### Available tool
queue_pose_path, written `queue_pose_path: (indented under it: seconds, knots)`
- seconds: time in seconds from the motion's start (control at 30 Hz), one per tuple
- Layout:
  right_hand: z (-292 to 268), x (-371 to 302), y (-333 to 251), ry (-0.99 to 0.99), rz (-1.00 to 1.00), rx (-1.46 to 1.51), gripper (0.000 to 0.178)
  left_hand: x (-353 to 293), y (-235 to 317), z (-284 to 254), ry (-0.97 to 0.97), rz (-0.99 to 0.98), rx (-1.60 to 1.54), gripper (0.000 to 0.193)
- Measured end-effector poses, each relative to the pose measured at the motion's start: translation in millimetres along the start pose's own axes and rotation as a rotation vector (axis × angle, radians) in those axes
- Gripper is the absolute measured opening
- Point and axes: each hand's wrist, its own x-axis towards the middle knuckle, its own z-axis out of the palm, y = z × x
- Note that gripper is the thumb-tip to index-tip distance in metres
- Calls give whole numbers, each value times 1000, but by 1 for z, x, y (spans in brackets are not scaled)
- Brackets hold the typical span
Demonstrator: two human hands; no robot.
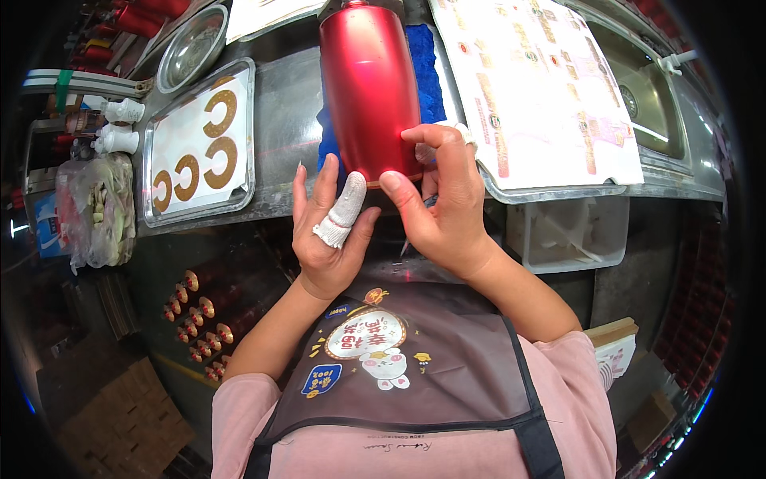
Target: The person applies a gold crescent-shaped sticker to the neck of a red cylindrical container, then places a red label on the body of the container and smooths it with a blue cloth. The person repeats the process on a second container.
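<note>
A glossy red metallic bottle [369, 88] lies on a blue cloth [428, 72], its wide end toward me. My left hand [329, 231] has its fingers stretched out. A white finger cover [343, 211] wraps its index finger, whose tip touches the bottle's near end. My right hand [451, 203] is at the near right of the bottle. Its thumb and index fingertip rest against the red surface, while the other fingers curl inward. A thin pointed thing [405, 247] shows below that palm; what the curled fingers hold is mostly hidden.
Left of the bottle, a metal tray [250, 152] bears a white sheet with gold curved stickers. Behind it stands a metal bowl [191, 48]. A sticker sheet [542, 96] lies at right, beside a sink [674, 144]. A clear plastic bin [570, 231] sits below the table edge.
</note>
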Motion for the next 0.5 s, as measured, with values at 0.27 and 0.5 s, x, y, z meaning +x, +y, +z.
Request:
queue_pose_path:
  seconds: [0.27,0.5]
  knots:
    - [-5,2,3,-24,20,83,35,5,3,-4,-29,24,26,45]
    - [-1,3,1,-9,-36,-66,45,6,1,-4,-40,41,38,46]
